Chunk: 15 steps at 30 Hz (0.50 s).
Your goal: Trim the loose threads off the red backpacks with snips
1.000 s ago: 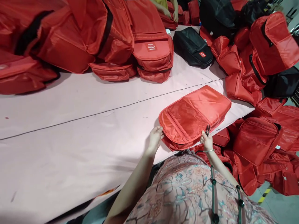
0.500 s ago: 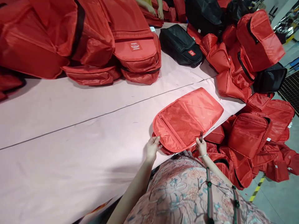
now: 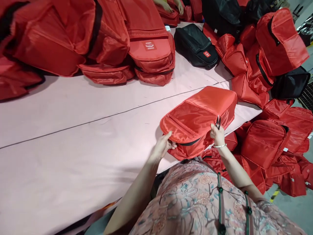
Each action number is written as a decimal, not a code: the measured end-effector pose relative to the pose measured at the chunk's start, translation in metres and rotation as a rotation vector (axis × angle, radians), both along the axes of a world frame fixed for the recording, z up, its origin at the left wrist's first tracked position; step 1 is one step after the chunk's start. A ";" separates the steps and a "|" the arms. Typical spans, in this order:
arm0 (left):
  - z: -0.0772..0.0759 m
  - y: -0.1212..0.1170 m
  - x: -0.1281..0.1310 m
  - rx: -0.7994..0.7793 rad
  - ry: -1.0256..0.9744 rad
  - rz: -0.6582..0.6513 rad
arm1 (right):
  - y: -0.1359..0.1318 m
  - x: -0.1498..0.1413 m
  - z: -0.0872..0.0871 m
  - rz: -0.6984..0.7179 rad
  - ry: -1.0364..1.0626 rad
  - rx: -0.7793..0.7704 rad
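Note:
A red backpack (image 3: 207, 101), with a mesh panel and a dark zip along its side, lies at the table's near edge. My left hand (image 3: 164, 145) is closed on its rounded near-left rim, thumb on top and fingers underneath. At the bag's right side, my right hand (image 3: 217, 133) is closed around small thread snips (image 3: 218, 121), whose dark blades point up past the fingers. That hand also touches the bag's side edge; whether its fingers pinch the fabric is hard to make out.
Red backpacks (image 3: 149, 49) are heaped along the table's (image 3: 73, 156) far side. A black backpack (image 3: 195, 45) lies beyond mine. More red bags (image 3: 265, 140) pile up at the right, down to the floor. Another person's hands (image 3: 167, 7) show at the top.
The flattened bag has filled out into a boxy shape, and its zip side now shows. My right hand has moved up with the snips; my left still holds the rim.

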State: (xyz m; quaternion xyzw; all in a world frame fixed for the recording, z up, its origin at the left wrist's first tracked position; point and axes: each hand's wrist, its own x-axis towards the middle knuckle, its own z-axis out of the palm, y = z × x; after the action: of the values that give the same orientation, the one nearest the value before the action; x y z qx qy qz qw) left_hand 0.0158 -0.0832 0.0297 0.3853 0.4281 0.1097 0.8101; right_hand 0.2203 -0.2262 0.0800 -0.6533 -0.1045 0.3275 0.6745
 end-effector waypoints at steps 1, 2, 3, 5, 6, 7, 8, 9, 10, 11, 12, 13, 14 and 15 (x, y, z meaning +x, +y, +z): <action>0.010 0.002 -0.001 -0.032 -0.056 -0.010 | 0.012 0.007 0.014 0.012 -0.003 0.023; 0.018 0.004 -0.002 -0.046 -0.104 -0.011 | 0.023 0.013 0.027 0.032 -0.007 0.039; 0.023 0.005 -0.003 -0.038 -0.136 0.005 | 0.035 0.018 0.038 0.056 -0.014 0.048; 0.024 0.002 -0.006 0.053 -0.163 0.086 | 0.058 0.024 0.056 0.112 -0.026 0.045; 0.020 0.000 -0.008 0.132 -0.163 0.148 | 0.068 0.024 0.062 0.142 -0.032 0.033; 0.015 -0.003 -0.009 0.230 -0.154 0.208 | 0.078 0.024 0.067 0.174 -0.037 0.017; 0.009 -0.005 -0.011 0.339 -0.135 0.254 | 0.086 0.023 0.070 0.206 -0.042 -0.001; 0.002 -0.007 -0.013 0.446 -0.115 0.273 | 0.093 0.022 0.072 0.238 -0.047 -0.020; -0.005 -0.009 -0.014 0.538 -0.093 0.265 | 0.099 0.021 0.072 0.271 -0.054 -0.038; -0.011 -0.010 -0.016 0.606 -0.075 0.239 | 0.105 0.019 0.073 0.305 -0.062 -0.056; -0.015 -0.010 -0.017 0.646 -0.060 0.200 | 0.111 0.018 0.073 0.342 -0.069 -0.073; -0.019 -0.010 -0.018 0.662 -0.047 0.163 | 0.116 0.017 0.073 0.384 -0.075 -0.091; -0.021 -0.010 -0.018 0.666 -0.034 0.148 | 0.121 0.017 0.074 0.428 -0.080 -0.104; -0.022 -0.010 -0.017 0.666 -0.018 0.162 | 0.126 0.017 0.075 0.471 -0.089 -0.107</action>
State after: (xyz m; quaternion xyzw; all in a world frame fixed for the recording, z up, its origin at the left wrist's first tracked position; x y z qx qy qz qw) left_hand -0.0015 -0.0931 0.0075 0.5926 0.3906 0.3108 0.6322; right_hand 0.2370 -0.0999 0.1554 -0.6595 -0.2659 0.4518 0.5387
